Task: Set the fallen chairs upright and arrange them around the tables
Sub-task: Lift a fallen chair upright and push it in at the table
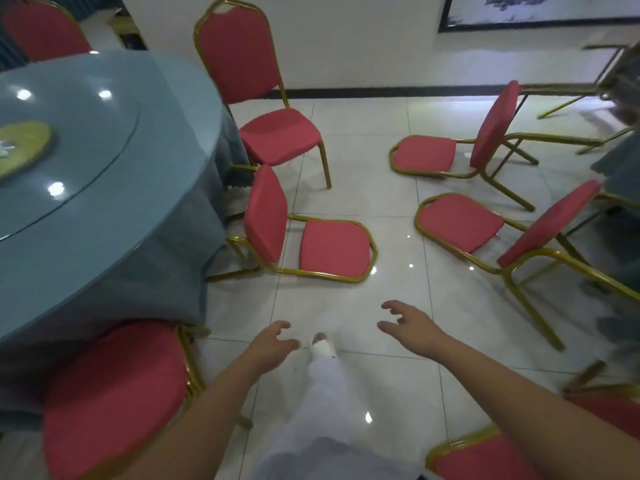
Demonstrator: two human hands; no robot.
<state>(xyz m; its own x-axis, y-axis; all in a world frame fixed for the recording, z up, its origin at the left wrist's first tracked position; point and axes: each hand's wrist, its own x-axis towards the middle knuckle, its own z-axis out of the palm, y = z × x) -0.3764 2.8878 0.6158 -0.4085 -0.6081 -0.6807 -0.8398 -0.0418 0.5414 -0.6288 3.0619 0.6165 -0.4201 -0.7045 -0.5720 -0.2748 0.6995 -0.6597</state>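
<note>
A red-cushioned chair with a gold frame lies fallen on its back beside the round blue-clothed table, its backrest flat on the floor. Two more fallen chairs lie to the right, one farther back and one nearer. An upright chair stands at the table's far side and another at its near edge. My left hand and my right hand reach forward over the tiles, fingers loosely spread, holding nothing, a short way short of the nearest fallen chair.
A further red chair shows at the bottom right and one behind the table at top left. A second table's cloth edge is at the right. White wall with dark skirting runs behind. My white-trousered leg steps forward.
</note>
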